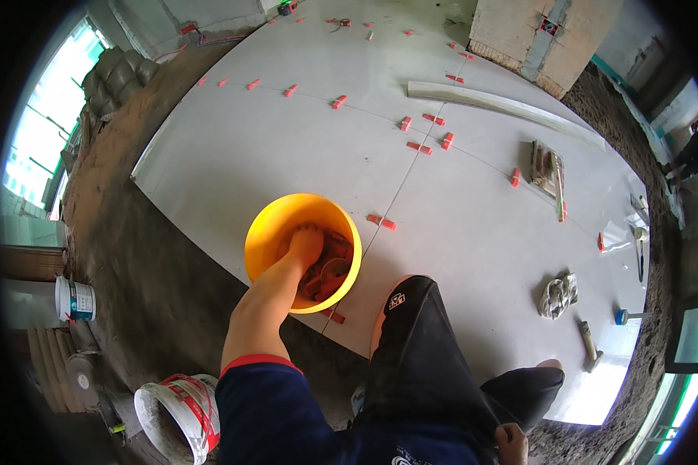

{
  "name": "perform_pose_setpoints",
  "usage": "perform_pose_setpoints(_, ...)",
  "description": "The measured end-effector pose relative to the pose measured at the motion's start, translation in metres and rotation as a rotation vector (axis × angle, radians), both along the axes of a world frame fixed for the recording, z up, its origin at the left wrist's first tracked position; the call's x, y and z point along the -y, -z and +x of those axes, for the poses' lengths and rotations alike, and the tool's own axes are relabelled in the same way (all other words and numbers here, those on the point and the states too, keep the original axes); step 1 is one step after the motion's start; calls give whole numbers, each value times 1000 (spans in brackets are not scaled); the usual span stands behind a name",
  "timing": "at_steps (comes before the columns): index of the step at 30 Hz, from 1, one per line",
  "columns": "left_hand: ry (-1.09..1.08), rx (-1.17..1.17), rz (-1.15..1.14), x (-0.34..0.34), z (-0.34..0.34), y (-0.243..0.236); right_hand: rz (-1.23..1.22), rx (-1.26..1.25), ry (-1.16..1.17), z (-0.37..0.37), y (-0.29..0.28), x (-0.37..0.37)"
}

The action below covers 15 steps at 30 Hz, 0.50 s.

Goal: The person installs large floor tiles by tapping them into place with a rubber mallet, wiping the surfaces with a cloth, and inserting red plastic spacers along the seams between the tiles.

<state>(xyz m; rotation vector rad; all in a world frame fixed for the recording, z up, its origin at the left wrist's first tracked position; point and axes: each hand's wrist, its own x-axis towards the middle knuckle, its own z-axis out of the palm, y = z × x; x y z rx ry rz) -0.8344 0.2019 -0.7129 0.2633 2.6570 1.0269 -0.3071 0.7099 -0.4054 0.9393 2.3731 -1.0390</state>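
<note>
Here, left to right:
Left hand (306, 244): reaching down into the round yellow plastic bucket (267, 232), fingers buried among the red plastic tile-levelling clips (329, 267); whether they grip any I cannot tell.
Clips: heaped just right of and under the fingertips, inside the bucket, lying every way.
Bucket: standing on the large grey floor tiles (473, 232).
Right hand (512, 443): low by the knee, well apart from the bucket, fingers curled, holding nothing visible.

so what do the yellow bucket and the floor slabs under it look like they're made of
The round yellow bucket looks like moulded plastic: even colour, smooth, slightly glossy wall. The large pale grey floor tiles look like ceramic or porcelain with a matte finish, thin straight joints held by small red clips.
</note>
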Motion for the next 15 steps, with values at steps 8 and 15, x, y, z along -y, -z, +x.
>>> perform_pose_setpoints(8, 99, 96, -70, -8, -1, -47, 24, -4, -9, -20, -29, 8)
perform_pose_setpoints(15, -118, 192, 131, -52, 36, -205, 62, -50, 101, -36, -32, 14)
